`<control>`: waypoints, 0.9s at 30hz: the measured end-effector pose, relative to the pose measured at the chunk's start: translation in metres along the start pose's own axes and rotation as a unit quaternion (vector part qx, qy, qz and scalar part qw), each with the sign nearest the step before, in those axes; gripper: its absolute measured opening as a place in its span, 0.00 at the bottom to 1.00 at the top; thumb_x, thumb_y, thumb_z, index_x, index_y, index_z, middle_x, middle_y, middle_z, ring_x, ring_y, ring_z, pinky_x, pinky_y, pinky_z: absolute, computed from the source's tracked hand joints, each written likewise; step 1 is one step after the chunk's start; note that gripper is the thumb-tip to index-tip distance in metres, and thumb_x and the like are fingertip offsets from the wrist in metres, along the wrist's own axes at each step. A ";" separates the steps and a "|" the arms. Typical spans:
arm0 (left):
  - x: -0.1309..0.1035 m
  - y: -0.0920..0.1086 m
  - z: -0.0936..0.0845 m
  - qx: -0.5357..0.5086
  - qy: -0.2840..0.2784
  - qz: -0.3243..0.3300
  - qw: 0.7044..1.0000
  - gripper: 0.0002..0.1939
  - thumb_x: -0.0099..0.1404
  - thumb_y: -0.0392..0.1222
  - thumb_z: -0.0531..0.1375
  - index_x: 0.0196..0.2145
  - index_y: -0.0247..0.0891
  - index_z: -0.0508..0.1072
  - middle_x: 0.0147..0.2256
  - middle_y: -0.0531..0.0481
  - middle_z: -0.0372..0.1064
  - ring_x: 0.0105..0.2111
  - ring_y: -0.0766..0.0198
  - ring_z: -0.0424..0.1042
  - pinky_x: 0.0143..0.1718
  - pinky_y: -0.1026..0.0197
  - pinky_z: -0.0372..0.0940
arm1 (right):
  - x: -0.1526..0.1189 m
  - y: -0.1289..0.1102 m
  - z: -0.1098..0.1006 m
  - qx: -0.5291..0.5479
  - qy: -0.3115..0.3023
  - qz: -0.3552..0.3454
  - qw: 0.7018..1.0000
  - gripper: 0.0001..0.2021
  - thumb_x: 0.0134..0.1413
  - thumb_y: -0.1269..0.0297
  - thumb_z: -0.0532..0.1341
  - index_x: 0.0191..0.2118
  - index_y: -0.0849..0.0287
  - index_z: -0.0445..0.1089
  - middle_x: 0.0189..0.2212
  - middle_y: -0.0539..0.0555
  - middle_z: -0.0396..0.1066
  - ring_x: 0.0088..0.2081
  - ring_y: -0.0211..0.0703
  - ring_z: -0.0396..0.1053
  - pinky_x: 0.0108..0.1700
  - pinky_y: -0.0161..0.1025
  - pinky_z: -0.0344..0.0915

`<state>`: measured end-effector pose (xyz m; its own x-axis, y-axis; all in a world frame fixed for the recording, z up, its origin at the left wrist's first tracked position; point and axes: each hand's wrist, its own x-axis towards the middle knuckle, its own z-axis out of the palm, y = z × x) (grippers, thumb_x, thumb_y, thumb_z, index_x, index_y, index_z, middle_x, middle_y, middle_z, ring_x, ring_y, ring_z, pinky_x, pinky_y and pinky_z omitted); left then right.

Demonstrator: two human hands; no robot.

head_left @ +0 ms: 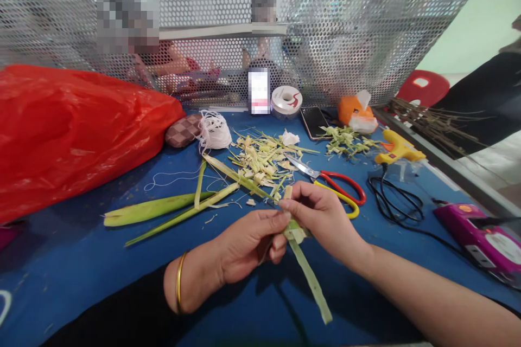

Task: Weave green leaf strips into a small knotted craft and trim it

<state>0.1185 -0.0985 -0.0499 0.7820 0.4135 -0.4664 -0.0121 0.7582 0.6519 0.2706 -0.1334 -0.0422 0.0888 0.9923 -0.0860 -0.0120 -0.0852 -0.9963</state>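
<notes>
Both hands meet over the front of the blue table, pinching a pale green strip of leaf or husk (pixel 310 274). My left hand (pixel 254 238), with a gold bangle at the wrist, closes thumb and fingers on its folded upper part. My right hand (pixel 323 216) pinches the same folded part from the other side. One long end hangs down toward me; the fold itself is partly hidden by fingers. Just beyond my right hand lie scissors (pixel 325 176) with red and yellow handles. Long green leaves (pixel 157 209) rest to the left, and cut scraps (pixel 260 160) are heaped ahead.
A red plastic bag (pixel 81 135) fills the left side, near white string (pixel 215 131). A ribbon spool (pixel 286 100), a phone (pixel 315 122) and an orange tissue pack (pixel 357 111) stand at the back. A yellow glue gun (pixel 401 147), its cord and a purple power strip (pixel 480 241) occupy the right.
</notes>
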 end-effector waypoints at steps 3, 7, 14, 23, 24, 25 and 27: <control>-0.001 0.001 0.002 0.048 0.002 -0.012 0.999 0.14 0.52 0.46 0.69 0.26 0.33 0.73 0.15 0.58 0.60 0.16 0.75 0.56 0.22 0.67 0.55 | 0.000 -0.001 0.000 0.019 -0.045 0.023 0.999 0.14 0.46 0.57 0.66 0.23 0.57 0.62 0.16 0.43 0.58 0.18 0.31 0.53 0.20 0.32 0.51; -0.004 0.003 0.006 0.144 0.047 -0.013 0.988 0.12 0.49 0.44 0.69 0.23 0.32 0.75 0.16 0.56 0.63 0.16 0.72 0.60 0.22 0.65 0.57 | -0.003 0.001 0.002 -0.013 -0.023 -0.004 1.000 0.12 0.48 0.61 0.65 0.22 0.58 0.62 0.17 0.44 0.60 0.20 0.33 0.56 0.22 0.33 0.54; -0.006 0.006 0.007 0.262 0.064 0.014 0.963 0.12 0.49 0.47 0.68 0.23 0.34 0.76 0.17 0.55 0.64 0.19 0.69 0.61 0.24 0.65 0.57 | -0.007 0.006 0.006 -0.090 0.042 -0.068 0.993 0.12 0.51 0.64 0.62 0.22 0.57 0.61 0.20 0.46 0.61 0.23 0.35 0.56 0.25 0.34 0.55; -0.010 0.004 0.013 0.297 0.083 0.086 0.947 0.20 0.55 0.53 0.64 0.17 0.37 0.67 0.15 0.58 0.56 0.18 0.71 0.51 0.21 0.63 0.45 | -0.003 0.007 0.003 -0.151 0.059 -0.108 0.981 0.13 0.55 0.63 0.60 0.23 0.56 0.58 0.20 0.44 0.56 0.23 0.35 0.53 0.25 0.34 0.53; -0.010 0.004 0.013 0.306 0.085 0.078 0.945 0.19 0.55 0.54 0.64 0.18 0.37 0.68 0.15 0.58 0.55 0.18 0.71 0.51 0.21 0.63 0.45 | -0.003 0.007 0.002 -0.161 0.060 -0.112 0.979 0.13 0.55 0.63 0.60 0.23 0.56 0.58 0.20 0.44 0.56 0.23 0.35 0.53 0.25 0.34 0.52; -0.011 0.004 0.014 0.320 0.087 0.071 0.941 0.18 0.54 0.53 0.65 0.19 0.37 0.69 0.15 0.58 0.55 0.18 0.71 0.51 0.21 0.63 0.44 | -0.003 0.008 0.002 -0.170 0.063 -0.116 0.977 0.13 0.55 0.64 0.60 0.23 0.56 0.58 0.20 0.44 0.56 0.24 0.35 0.54 0.26 0.34 0.52; -0.011 0.003 0.014 0.353 0.088 0.072 0.929 0.17 0.54 0.52 0.65 0.20 0.36 0.70 0.16 0.58 0.53 0.19 0.70 0.50 0.21 0.62 0.44 | -0.004 0.008 0.002 -0.177 0.065 -0.120 0.975 0.13 0.55 0.65 0.60 0.23 0.56 0.57 0.20 0.45 0.57 0.24 0.35 0.55 0.26 0.34 0.53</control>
<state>0.1182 -0.1079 -0.0345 0.6890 0.6088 -0.3933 0.3509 0.1946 0.9160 0.2676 -0.1379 -0.0494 0.1722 0.9697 0.1730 0.3674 0.0997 -0.9247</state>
